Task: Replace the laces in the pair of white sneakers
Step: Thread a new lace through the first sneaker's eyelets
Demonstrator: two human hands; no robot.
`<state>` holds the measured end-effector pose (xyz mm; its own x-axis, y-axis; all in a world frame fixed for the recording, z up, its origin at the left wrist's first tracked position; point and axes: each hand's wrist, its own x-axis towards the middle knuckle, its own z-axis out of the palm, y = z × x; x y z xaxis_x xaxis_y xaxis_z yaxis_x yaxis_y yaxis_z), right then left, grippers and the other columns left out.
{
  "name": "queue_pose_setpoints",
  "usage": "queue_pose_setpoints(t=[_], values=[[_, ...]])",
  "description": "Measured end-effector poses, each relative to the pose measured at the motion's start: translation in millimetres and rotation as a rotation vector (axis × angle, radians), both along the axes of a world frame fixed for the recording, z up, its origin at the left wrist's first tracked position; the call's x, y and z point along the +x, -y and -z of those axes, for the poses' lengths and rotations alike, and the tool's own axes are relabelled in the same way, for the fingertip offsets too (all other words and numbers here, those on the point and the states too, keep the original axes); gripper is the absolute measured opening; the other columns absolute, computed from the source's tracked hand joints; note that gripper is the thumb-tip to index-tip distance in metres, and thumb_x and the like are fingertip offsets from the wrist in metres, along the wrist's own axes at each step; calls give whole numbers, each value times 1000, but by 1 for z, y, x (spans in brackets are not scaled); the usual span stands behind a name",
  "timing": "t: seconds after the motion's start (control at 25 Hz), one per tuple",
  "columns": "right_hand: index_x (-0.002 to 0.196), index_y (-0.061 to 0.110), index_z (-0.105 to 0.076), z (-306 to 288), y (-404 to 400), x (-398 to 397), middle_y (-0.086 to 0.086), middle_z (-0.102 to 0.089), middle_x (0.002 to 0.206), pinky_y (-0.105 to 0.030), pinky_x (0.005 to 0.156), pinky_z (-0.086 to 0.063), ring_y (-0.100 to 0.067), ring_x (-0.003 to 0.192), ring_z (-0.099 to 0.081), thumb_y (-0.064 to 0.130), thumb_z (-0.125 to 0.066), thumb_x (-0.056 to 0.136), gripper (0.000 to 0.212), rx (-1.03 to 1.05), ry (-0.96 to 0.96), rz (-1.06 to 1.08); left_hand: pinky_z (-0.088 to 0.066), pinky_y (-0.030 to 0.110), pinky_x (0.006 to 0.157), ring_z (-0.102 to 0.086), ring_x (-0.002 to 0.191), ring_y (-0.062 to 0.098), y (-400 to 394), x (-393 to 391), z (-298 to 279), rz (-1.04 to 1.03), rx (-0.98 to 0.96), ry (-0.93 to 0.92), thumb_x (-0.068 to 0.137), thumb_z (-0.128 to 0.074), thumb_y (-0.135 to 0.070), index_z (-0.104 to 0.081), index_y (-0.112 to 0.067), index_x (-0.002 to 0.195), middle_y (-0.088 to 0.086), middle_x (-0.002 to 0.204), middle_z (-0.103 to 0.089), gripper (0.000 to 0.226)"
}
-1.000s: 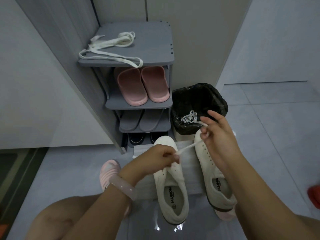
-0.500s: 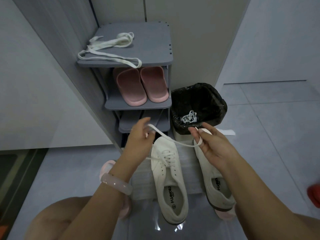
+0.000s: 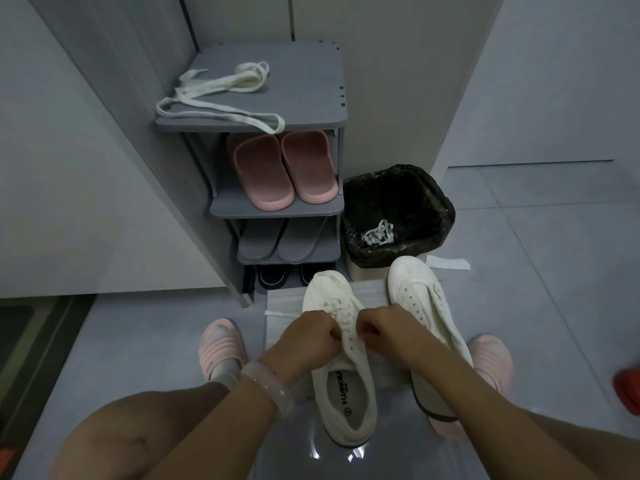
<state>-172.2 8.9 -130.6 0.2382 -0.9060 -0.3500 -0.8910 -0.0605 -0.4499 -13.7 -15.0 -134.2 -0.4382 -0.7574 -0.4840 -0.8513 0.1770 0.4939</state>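
Two white sneakers stand side by side on a grey mat (image 3: 370,292) on the floor. The left sneaker (image 3: 341,375) has a white lace (image 3: 341,311) threaded through its eyelets. My left hand (image 3: 308,339) and my right hand (image 3: 384,329) are both over its laced part, fingers curled and pinching the lace on either side. A loose lace end (image 3: 277,312) trails left on the mat. The right sneaker (image 3: 420,299) shows bare eyelets, partly hidden by my right forearm. Another white lace (image 3: 221,98) lies on top of the shoe rack (image 3: 304,98).
The grey shoe rack holds pink slippers (image 3: 284,168), grey slippers and dark shoes. A bin with a black bag (image 3: 398,216) beside it holds an old lace (image 3: 379,233). My feet in pink sandals (image 3: 221,344) flank the mat. A red object (image 3: 628,389) lies at the right edge.
Both hands came down from holding the lace stretched in the air and now meet over the left sneaker's eyelets. The view shifted slightly back.
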Motion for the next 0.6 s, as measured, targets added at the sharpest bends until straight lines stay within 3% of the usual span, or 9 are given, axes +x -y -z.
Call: queue_pose_setpoints(t=[0.2,0.32,0.6], values=[[94,13,-62,4,0,-3,-9,-65,88,-30,69,-46,-24,79,-60,15,-49,89,14,-91,-23,-39,-32,7,56,-59,97,19,-2,1,4,-135,-17,-137,84,-61,-9,-70,-11,107,8,106,-68,25],[91,11,-62,10,-1,-2,-9,-67,85,-28,67,-45,-20,73,-59,16,-51,89,12,-144,42,11,-32,0,56,-59,97,18,-6,1,6,-175,-24,-181,86,-60,-12,-69,-14,110,8,106,-69,26],[90,10,-64,8,-5,-5,6,-60,68,-22,68,-45,-11,70,-58,12,-56,89,9,-73,202,88,-27,7,66,-52,107,21,-8,-2,1,-125,-86,-197,83,-47,6,-63,-16,120,12,115,-61,46]])
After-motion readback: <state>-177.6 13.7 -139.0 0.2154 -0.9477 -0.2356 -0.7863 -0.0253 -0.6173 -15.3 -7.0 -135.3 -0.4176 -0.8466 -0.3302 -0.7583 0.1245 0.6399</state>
